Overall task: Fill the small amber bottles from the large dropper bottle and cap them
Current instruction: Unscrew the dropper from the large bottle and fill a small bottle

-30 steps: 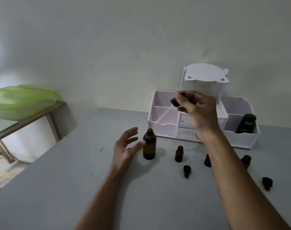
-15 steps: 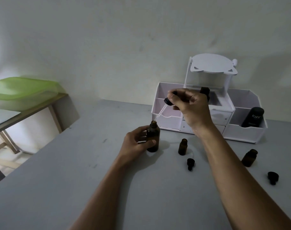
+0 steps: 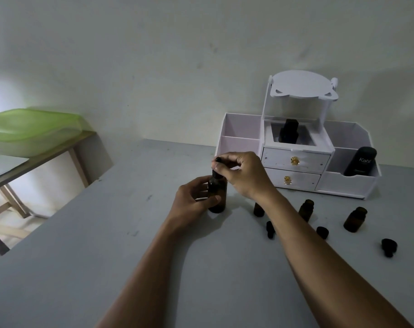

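Observation:
The large amber dropper bottle (image 3: 217, 194) stands upright on the grey table (image 3: 87, 252). My left hand (image 3: 192, 201) grips its body from the left. My right hand (image 3: 242, 172) pinches the black dropper cap (image 3: 218, 159) right over the bottle's neck; the glass pipette is down inside the bottle. Three small amber bottles stand open to the right: one (image 3: 258, 209) partly behind my right forearm, one (image 3: 306, 209) past it, one (image 3: 355, 219) further right. Three loose black caps lie in front of them (image 3: 270, 229), (image 3: 322, 232), (image 3: 388, 246).
A white desk organiser (image 3: 295, 162) with two drawers stands at the back against the wall, holding a black bottle (image 3: 360, 164) in its right bin and a dark bottle (image 3: 288, 131) in the middle. A green plastic lid (image 3: 31, 125) rests on a side table at left.
My right hand brought the dropper down from above the organiser into the large bottle's neck. My left hand closed round the bottle's body.

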`<action>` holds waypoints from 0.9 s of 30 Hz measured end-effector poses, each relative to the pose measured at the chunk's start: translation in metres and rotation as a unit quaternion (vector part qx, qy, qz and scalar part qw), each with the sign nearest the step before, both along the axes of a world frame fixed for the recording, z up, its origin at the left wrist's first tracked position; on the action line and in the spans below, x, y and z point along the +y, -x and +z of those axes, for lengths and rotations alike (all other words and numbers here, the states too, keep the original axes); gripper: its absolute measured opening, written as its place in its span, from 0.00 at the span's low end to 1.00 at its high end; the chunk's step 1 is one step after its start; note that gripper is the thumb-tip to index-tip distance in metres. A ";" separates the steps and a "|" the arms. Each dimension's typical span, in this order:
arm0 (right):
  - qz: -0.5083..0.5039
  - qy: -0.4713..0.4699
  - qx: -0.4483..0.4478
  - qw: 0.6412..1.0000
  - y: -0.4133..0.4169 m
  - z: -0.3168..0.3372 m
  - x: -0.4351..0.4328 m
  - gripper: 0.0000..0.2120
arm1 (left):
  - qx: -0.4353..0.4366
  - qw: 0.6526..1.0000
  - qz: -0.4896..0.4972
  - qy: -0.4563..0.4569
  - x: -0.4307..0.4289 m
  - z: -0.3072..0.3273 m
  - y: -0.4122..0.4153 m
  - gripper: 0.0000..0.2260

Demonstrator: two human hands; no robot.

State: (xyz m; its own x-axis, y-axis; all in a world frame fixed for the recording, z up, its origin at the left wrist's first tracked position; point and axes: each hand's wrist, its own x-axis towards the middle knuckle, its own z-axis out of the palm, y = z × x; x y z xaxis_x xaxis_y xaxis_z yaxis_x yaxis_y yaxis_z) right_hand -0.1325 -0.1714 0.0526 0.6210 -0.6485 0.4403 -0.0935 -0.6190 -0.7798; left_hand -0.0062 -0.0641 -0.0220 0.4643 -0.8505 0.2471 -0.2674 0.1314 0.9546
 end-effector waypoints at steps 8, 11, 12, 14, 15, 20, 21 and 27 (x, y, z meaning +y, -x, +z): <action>-0.041 0.005 -0.052 0.998 -0.005 -0.007 0.005 0.06 | -0.011 1.000 0.003 -0.007 0.001 -0.001 -0.001 0.22; -0.049 0.019 -0.062 0.997 -0.007 -0.007 0.007 0.04 | -0.007 1.000 0.003 -0.006 0.002 0.001 0.001 0.22; -0.051 0.022 -0.064 0.996 -0.008 -0.007 0.007 0.04 | -0.006 1.000 0.003 -0.006 0.002 0.001 0.001 0.22; -0.054 0.024 -0.066 0.996 -0.008 -0.007 0.008 0.04 | -0.008 1.000 0.004 -0.006 0.002 0.001 0.001 0.24; -0.056 0.024 -0.065 0.996 -0.008 -0.007 0.008 0.04 | -0.008 1.000 0.004 -0.006 0.001 0.001 0.002 0.24; -0.051 -0.009 -0.054 0.997 -0.004 -0.002 0.009 0.06 | -0.012 1.000 0.001 -0.010 0.003 0.002 0.001 0.22; -0.048 -0.017 -0.059 0.997 -0.003 0.000 0.009 0.06 | -0.013 1.000 0.000 -0.011 0.003 0.002 0.001 0.23; -0.033 -0.006 -0.098 0.995 0.000 0.019 0.016 0.03 | -0.025 1.000 0.004 -0.010 0.003 0.002 -0.001 0.22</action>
